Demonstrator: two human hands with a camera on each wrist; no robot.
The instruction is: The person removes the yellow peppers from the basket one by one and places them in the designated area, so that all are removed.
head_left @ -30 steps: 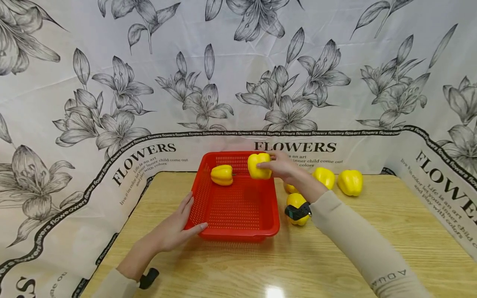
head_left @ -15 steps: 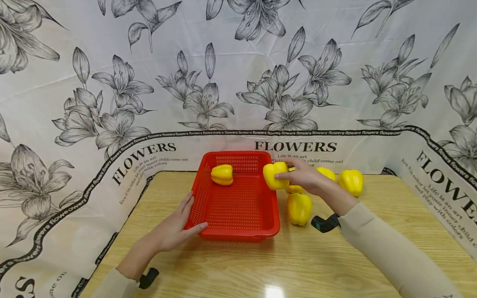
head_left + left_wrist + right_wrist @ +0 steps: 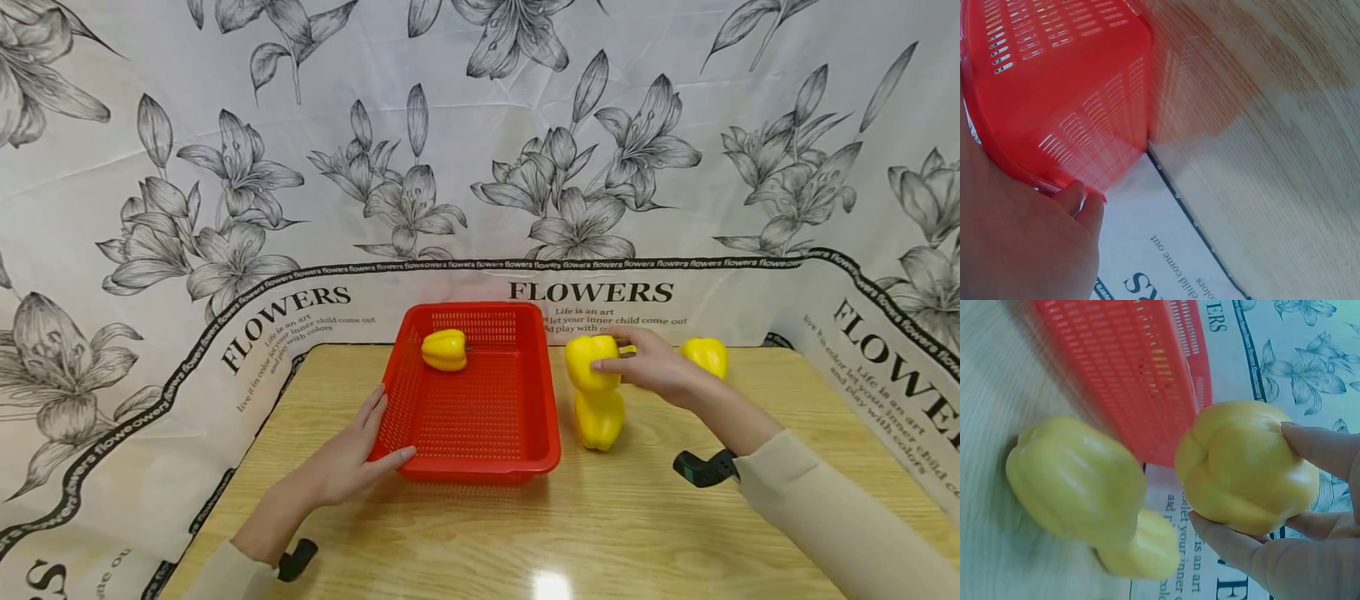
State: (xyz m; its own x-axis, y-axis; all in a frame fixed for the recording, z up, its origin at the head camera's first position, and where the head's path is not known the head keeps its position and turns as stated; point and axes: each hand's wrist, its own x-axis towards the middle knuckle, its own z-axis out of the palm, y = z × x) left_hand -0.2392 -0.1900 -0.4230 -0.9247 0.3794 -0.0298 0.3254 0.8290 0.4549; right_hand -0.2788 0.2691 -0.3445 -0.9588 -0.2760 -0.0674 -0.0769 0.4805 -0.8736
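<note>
My right hand (image 3: 656, 367) grips a yellow bell pepper (image 3: 588, 362) between thumb and fingers, in the air just right of the red plastic basket (image 3: 550, 408). In the right wrist view the held bell pepper (image 3: 1247, 469) shows its lobed end. Another yellow bell pepper (image 3: 600, 423) lies on the table below it, partly covered in the head view. My left hand (image 3: 341, 462) rests at the basket's near left corner, fingers extended along the left rim and thumb on the front rim. A yellow bell pepper (image 3: 444, 350) lies inside the basket at the back left.
One more bell pepper (image 3: 705, 357) sits at the back right, partly behind my right hand. A smaller-looking bell pepper (image 3: 1147, 550) shows behind the nearer one (image 3: 1079, 481) in the right wrist view. A flower-printed cloth (image 3: 480, 200) hangs behind the wooden table (image 3: 450, 542).
My right hand has moved right with the bell pepper, from over the basket's back right part to beyond its right rim. My left hand has stayed at the basket.
</note>
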